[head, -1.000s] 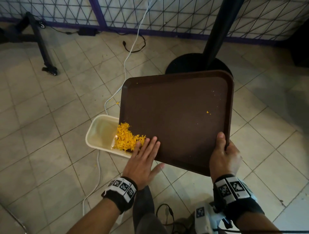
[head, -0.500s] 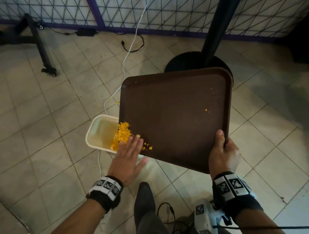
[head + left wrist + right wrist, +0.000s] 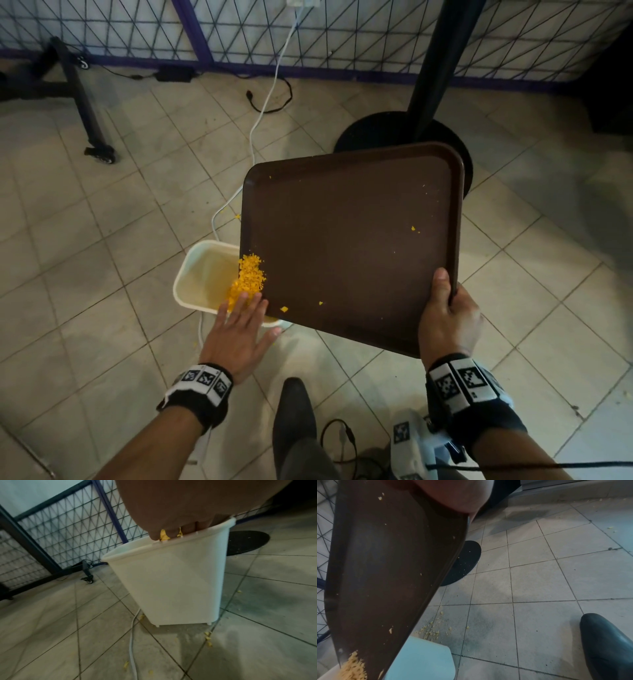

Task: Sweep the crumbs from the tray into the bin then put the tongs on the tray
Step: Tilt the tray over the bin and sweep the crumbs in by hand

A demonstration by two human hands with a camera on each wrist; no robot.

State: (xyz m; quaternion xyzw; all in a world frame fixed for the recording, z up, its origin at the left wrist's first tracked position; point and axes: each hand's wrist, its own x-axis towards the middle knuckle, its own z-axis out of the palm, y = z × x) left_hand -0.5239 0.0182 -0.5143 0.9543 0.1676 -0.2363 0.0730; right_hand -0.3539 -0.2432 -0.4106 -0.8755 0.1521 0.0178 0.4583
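My right hand (image 3: 443, 294) grips the near right edge of a brown tray (image 3: 349, 246), thumb on top, and holds it tilted down to the left over a white bin (image 3: 198, 274). A pile of yellow crumbs (image 3: 248, 277) sits at the tray's lower left edge and spills into the bin. With straight fingers, my left hand (image 3: 245, 305) pushes at the pile by the tray's corner. A few stray crumbs remain on the tray. The left wrist view shows fingertips (image 3: 154, 536) at the bin (image 3: 171, 581) rim with crumbs between them. No tongs are in view.
A black pole on a round base (image 3: 404, 137) stands behind the tray. A white cable (image 3: 260, 120) runs past the bin. Crumbs lie spilled on the tiles (image 3: 433, 628) beside the bin. My black shoe (image 3: 607, 642) is close by, and a wheeled black leg (image 3: 99, 150) stands far left.
My left hand swept left across the tray's near edge to its corner. The crumb pile moved with it, thinned, and now pours over the edge into the bin. The right hand's grip held.
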